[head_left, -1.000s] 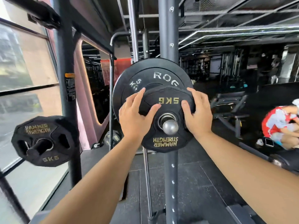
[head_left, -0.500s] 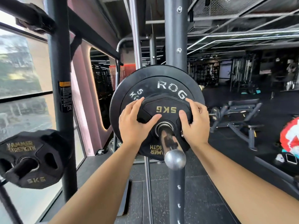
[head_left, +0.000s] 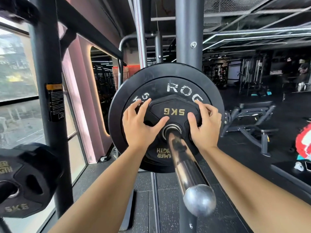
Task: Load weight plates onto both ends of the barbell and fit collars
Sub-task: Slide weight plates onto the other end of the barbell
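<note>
A chrome barbell sleeve points toward me, its rounded end at the lower middle. On it sits a large black round plate, and in front of that a smaller black 5 kg plate with gold lettering, upside down. My left hand grips the small plate's left side, thumb near the hub. My right hand grips its right side. The small plate lies against the large one. No collar shows on the sleeve.
A grey rack upright stands behind the plates, another upright at left. A second 5 kg plate hangs on a storage peg at lower left. Benches and a person in red are at right.
The small plate has slid further along the sleeve toward the large plate, so much more bare sleeve now sticks out toward me. Both hands stayed on the plate.
</note>
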